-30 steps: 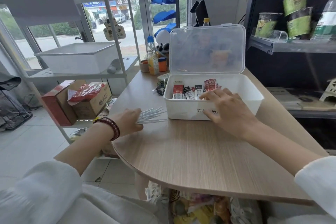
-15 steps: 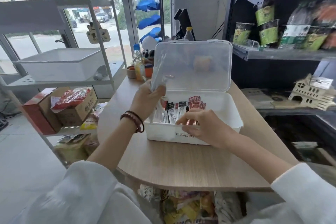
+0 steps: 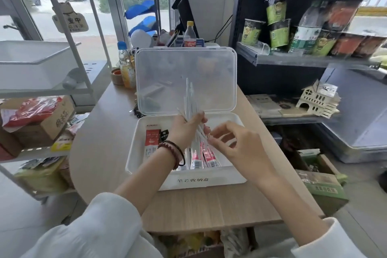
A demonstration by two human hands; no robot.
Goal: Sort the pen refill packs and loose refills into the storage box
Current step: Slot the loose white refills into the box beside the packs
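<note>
- One storage box (image 3: 226,178) sits on the worktop (image 3: 209,207), its single clear lid (image 3: 184,69) standing upright at the far edge. A printed label is on the near wall.
- Two hands are over the box, close together, the left further from the person than the right.
- The left hand (image 3: 184,130) grips one bundle of loose refills (image 3: 189,98). They are thin, clear and upright, with the tips rising in front of the lid. There are several, too fine to count.
- The right hand (image 3: 236,144), fingers loosely curled, meets the bundle's lower ends just above the box — I cannot tell whether it pinches them.
- Refill packs lie flat inside the box: one red-and-white pack (image 3: 151,142) along the left wall, one black pack (image 3: 164,133) beside it, and a red-and-white cluster (image 3: 206,156) near the front wall. At least three of that cluster show; the left forearm hides the rest.
- Two bracelets (image 3: 173,151) circle the left wrist.
- Behind the box stand two bottles — one yellow-capped (image 3: 190,33) behind the lid, one blue-capped (image 3: 125,67) off its left corner.
</note>
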